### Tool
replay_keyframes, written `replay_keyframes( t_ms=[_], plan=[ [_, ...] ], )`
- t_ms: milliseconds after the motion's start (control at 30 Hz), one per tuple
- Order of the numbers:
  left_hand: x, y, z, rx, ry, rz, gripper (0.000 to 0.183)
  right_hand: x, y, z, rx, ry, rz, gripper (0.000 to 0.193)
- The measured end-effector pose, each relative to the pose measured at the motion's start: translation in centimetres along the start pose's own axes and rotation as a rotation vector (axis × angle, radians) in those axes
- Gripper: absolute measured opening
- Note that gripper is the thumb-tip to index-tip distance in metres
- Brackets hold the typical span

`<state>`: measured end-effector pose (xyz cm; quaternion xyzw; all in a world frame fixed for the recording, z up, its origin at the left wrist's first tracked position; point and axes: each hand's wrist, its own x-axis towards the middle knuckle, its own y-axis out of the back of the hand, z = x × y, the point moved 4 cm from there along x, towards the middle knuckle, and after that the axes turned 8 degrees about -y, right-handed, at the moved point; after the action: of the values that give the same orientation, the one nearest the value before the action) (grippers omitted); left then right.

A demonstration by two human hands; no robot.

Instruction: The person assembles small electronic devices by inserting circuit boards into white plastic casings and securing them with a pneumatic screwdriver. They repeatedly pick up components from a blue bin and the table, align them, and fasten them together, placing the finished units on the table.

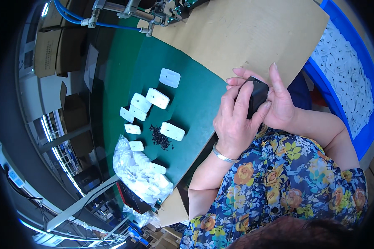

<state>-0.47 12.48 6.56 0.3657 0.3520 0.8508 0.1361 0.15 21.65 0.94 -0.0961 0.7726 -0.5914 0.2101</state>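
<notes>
A black block-shaped object [258, 94] with rounded edges is held between both hands, close to my body at the table's near edge. My left hand [232, 118], with a silver bangle at the wrist, curls its fingers over the left side. From the right, my right hand [281, 103] cups the same object, thumb raised and fingertips showing behind it. The fingers cover much of its surface. Left of the hands, several white rounded plates, such as one white plate [172, 131], lie on the green tabletop [199, 95]. Beside them is a pile of small black parts [158, 137].
A brown cardboard sheet [245, 33] covers the far part of the table. Metal fixture arms [131, 10] with blue tubes reach in at the top. A plastic bag of white pieces [143, 176] lies at the left. On the right stands a blue bin [335, 17] full of white pieces.
</notes>
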Motion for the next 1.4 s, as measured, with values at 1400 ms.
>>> replay_keyframes(
  t_ms=[1400],
  plan=[
    [-4.1,0.2,-3.8,-1.150,0.548,0.144,0.045,-0.9,-1.2,1.7,-1.453,0.252,-0.068,0.050]
  ],
)
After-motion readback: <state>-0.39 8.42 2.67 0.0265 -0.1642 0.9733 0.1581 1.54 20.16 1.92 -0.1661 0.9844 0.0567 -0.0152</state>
